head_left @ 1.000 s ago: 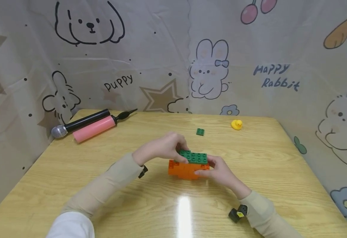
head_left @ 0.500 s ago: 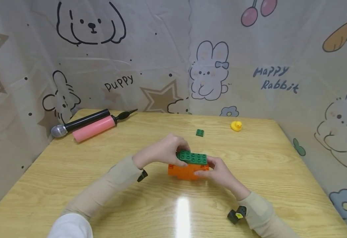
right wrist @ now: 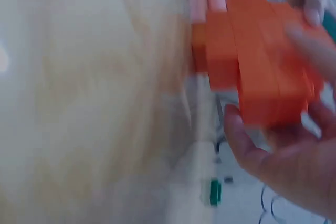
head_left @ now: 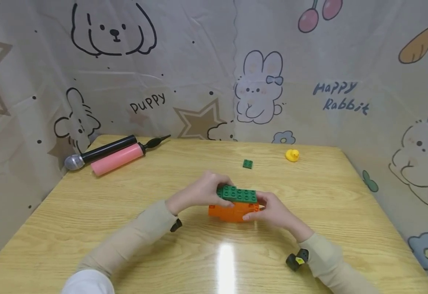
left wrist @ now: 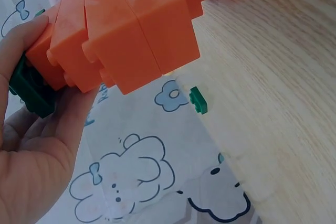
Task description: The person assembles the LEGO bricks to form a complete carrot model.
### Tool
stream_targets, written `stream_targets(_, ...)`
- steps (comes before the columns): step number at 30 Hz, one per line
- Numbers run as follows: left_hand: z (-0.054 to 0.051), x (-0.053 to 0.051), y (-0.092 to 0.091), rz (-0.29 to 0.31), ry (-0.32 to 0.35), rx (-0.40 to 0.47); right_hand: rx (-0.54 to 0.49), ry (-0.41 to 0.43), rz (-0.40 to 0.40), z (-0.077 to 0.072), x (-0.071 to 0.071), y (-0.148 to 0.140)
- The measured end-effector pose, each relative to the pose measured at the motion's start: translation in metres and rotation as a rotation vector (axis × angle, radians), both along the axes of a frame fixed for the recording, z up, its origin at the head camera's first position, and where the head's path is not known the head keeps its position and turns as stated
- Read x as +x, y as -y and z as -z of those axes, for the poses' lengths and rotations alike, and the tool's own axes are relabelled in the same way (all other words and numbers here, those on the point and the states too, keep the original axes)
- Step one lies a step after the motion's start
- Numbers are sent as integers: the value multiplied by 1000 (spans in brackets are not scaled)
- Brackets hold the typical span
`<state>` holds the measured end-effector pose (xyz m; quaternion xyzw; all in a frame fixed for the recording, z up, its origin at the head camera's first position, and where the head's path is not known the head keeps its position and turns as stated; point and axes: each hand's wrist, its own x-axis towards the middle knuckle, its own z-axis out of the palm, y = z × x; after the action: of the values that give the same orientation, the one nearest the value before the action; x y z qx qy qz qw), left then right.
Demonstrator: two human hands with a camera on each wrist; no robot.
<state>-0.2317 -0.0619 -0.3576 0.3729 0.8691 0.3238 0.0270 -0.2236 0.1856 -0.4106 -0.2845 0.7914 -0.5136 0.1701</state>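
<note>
A block built of orange toy bricks point(head_left: 232, 212) is held between both hands above the table's middle. Green toy bricks point(head_left: 239, 193) with studs on top lie along its upper side. My left hand point(head_left: 204, 192) grips the green bricks at their left end, thumb at the front; in the left wrist view a green brick point(left wrist: 32, 90) sits between its fingers and thumb. My right hand point(head_left: 276, 212) holds the right end of the orange block, thumb on the front face, other fingers behind. The right wrist view is blurred, with fingers point(right wrist: 244, 142) around the orange bricks.
A small green brick point(head_left: 247, 163) lies behind the hands on the wooden table point(head_left: 155, 257). Near the back right stands a yellow rubber duck point(head_left: 292, 155). A black microphone point(head_left: 100, 151) and a pink pump point(head_left: 120, 159) lie at the back left. Printed curtains point(head_left: 199, 49) surround the table.
My left hand has come down slightly over the left end of the green bricks. The right hand keeps its hold on the orange block with hardly any movement.
</note>
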Motion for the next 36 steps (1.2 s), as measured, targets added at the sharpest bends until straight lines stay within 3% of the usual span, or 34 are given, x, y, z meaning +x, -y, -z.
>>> stream_targets(4, 1, 1, 1, -10, 38, 0, 24, 99, -206, -5, -16, -17)
stream_targets(6, 0, 1, 2, -21, 56, 0, 64, 162, -255, -9, -27, -26)
stream_targets(8, -1, 1, 3, -36, 65, 2, 102, 206, -251, -12, -42, -32)
stream_targets(10, -2, 0, 3, -53, 65, -9, 139, 224, -190, -13, -58, -36)
stream_targets(14, -4, -2, 2, -76, 74, -52, 189, 213, 31, -9, -83, -33)
stream_targets(18, -4, -3, 0, -77, 98, -77, 133, 296, 237, -1, -102, -22)
stream_targets(23, -3, -4, -1, -89, 114, -84, 55, 378, 389, 8, -120, -8)
stream_targets(29, -4, -2, -1, -106, 152, -81, 114, 338, 487, 15, -135, 4)
stream_targets(36, -5, 1, -1, -96, 151, -57, 228, 263, 490, 14, -144, 13)
